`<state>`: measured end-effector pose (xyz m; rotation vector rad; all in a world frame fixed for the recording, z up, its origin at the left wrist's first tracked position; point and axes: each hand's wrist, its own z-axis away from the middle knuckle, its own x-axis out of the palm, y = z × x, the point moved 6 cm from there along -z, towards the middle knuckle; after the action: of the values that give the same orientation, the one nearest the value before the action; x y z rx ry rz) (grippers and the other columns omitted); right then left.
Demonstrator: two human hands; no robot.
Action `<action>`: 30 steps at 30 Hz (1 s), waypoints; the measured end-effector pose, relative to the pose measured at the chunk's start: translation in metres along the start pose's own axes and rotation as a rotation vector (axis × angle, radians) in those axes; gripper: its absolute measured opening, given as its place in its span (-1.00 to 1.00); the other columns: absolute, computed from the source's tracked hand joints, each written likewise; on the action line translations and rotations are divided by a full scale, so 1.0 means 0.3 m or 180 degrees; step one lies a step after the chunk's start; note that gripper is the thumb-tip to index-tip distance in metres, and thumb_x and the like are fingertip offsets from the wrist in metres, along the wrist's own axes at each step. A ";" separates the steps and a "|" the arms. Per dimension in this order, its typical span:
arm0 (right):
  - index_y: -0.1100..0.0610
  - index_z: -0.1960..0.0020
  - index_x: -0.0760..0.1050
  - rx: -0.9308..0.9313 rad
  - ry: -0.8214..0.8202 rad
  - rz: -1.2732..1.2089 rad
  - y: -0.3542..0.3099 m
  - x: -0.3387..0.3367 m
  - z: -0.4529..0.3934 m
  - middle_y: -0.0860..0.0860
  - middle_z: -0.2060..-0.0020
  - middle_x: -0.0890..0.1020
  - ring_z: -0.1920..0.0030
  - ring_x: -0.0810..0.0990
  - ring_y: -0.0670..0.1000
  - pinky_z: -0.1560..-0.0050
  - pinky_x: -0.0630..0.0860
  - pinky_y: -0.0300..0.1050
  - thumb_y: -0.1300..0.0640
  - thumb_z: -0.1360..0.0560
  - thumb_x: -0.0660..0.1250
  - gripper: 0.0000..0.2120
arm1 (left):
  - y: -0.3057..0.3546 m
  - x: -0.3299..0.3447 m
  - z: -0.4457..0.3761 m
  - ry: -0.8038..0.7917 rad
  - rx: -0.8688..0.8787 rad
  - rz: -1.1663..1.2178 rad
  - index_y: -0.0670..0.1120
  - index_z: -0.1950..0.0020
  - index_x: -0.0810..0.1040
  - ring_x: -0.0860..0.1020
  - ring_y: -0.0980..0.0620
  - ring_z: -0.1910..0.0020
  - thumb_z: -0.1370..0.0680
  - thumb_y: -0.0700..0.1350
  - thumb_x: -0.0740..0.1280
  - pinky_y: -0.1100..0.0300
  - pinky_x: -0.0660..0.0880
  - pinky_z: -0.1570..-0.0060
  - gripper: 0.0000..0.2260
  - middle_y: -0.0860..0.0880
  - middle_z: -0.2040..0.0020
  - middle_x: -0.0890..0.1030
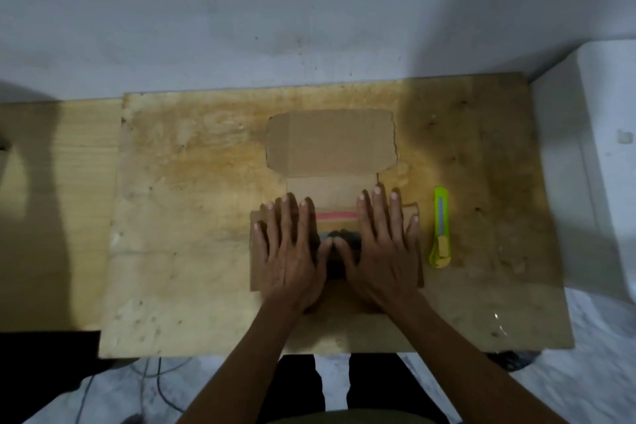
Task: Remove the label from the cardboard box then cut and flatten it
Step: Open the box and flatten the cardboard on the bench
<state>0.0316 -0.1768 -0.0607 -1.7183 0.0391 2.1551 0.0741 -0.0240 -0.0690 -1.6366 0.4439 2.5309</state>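
On the worn, pale yellow-brown wooden board [192, 217] that serves as the work surface, a plain brown cardboard box [332, 144] lies opened out flat near the middle, its far panel with rounded corners spread toward the grey-white wall [309, 10] and its nearer panels tucked under the person's two hands. Going from the left, the board's left half is bare and stained. The left hand [292, 251] lies palm down on the near left part of the cardboard, fingers straight and spread, gripping nothing. Between the two hands a strip of the box's printed face shows: a pink band [337, 216], a greenish band below it, and a dark patch [339, 237] where the thumbs nearly meet; any lettering there is too blurred to read, and I cannot tell whether a label is on the cardboard. The right hand [382, 248] lies flat in the same way on the near right part of the cardboard, fingers splayed and closed on nothing, its little finger near the right edge of the flap. Just beside the cardboard on the right, apart from it and untouched, a lime-green plastic utility knife with a yellow slider [440, 227] lies lengthwise on the board. Nothing sits inside the flattened box.
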 end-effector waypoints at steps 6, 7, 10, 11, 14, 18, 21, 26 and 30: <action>0.03 -0.59 0.02 -0.0039 -0.0027 0.0241 0.035 0.101 0.090 0.04 -0.60 0.05 -0.59 -0.01 0.10 -0.48 0.07 0.27 -0.34 -0.56 0.01 -0.26 | -0.042 0.096 0.082 0.0253 0.0071 -0.0120 -0.02 -0.63 0.00 -0.08 -0.20 -0.62 -0.65 0.23 0.01 -0.25 0.05 -0.52 -0.39 -0.15 -0.64 -0.01; 0.04 -0.59 0.04 -0.0052 0.0029 0.0289 0.039 0.105 0.090 0.04 -0.59 0.08 -0.59 0.02 0.11 -0.47 0.11 0.27 -0.34 -0.56 0.02 -0.27 | -0.048 0.100 0.081 0.0283 0.0114 -0.0126 -0.01 -0.63 0.01 -0.07 -0.20 -0.62 -0.64 0.23 0.01 -0.25 0.05 -0.52 -0.38 -0.15 -0.64 0.00; 0.05 -0.58 0.10 -0.0090 0.0230 0.0313 0.035 0.101 0.090 0.06 -0.58 0.13 -0.58 0.07 0.12 -0.46 0.14 0.27 -0.33 -0.56 0.05 -0.28 | -0.054 0.108 0.081 0.0359 0.0164 -0.0142 -0.01 -0.63 0.02 -0.05 -0.20 -0.62 -0.63 0.26 -0.02 -0.22 0.02 -0.54 -0.37 -0.15 -0.63 0.02; 0.06 -0.58 0.11 -0.0107 0.0283 0.0328 0.033 0.103 0.089 0.06 -0.58 0.14 -0.58 0.08 0.12 -0.46 0.14 0.27 -0.33 -0.55 0.05 -0.28 | -0.053 0.109 0.081 0.0390 0.0161 -0.0151 -0.01 -0.63 0.02 -0.05 -0.19 -0.62 -0.63 0.27 -0.02 -0.22 0.01 -0.54 -0.37 -0.15 -0.63 0.02; 0.05 -0.58 0.09 -0.0124 0.0269 0.0378 0.039 0.109 0.089 0.05 -0.58 0.13 -0.58 0.06 0.11 -0.46 0.12 0.28 -0.33 -0.55 0.04 -0.28 | -0.060 0.116 0.078 0.0361 0.0157 -0.0133 0.01 -0.63 0.00 -0.07 -0.17 -0.62 -0.63 0.26 -0.03 -0.22 0.02 -0.54 -0.38 -0.13 -0.64 0.00; 0.03 -0.58 0.10 -0.0066 0.0228 0.0148 0.032 0.089 0.080 0.04 -0.58 0.15 -0.58 0.08 0.10 -0.48 0.08 0.25 -0.31 -0.55 0.05 -0.30 | -0.059 0.095 0.071 0.0361 0.0065 0.0187 -0.02 -0.64 0.00 -0.05 -0.13 -0.62 -0.64 0.24 -0.03 -0.23 0.05 -0.53 -0.38 -0.10 -0.64 0.02; 0.09 -0.52 0.27 -0.0018 0.0740 -0.0534 0.022 -0.016 0.020 0.12 -0.51 0.31 -0.51 0.24 0.17 -0.46 0.17 0.22 -0.17 -0.56 0.17 -0.40 | -0.040 -0.006 0.026 0.0711 -0.0253 0.0923 -0.04 -0.60 0.12 0.08 -0.13 -0.58 -0.63 0.20 0.03 -0.21 0.08 -0.51 -0.41 -0.10 -0.61 0.16; 0.03 -0.56 0.06 0.0729 0.0795 -0.1892 0.036 -0.155 -0.207 0.13 -0.54 0.18 -0.53 0.12 0.15 -0.51 0.12 0.11 -0.17 -0.62 0.03 -0.43 | -0.003 -0.198 -0.137 0.1195 -0.0482 0.2021 -0.09 -0.60 0.10 0.13 -0.13 -0.54 -0.67 0.16 0.05 -0.15 0.13 -0.49 -0.43 -0.14 -0.59 0.18; 0.01 -0.57 0.01 0.1876 0.0494 -0.2846 0.100 -0.144 -0.337 0.09 -0.51 0.31 -0.48 0.29 0.16 -0.46 0.28 0.07 -0.11 -0.61 0.11 -0.41 | -0.046 -0.187 -0.271 0.0872 -0.1219 0.2998 0.03 -0.62 -0.03 0.16 -0.23 -0.54 -0.61 0.31 0.00 -0.29 0.17 -0.46 -0.35 -0.13 -0.57 0.26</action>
<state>0.1245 -0.2425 -0.0516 -1.2064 -0.0431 1.1925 0.1724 -0.0303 -0.0520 -2.3502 1.0104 3.1691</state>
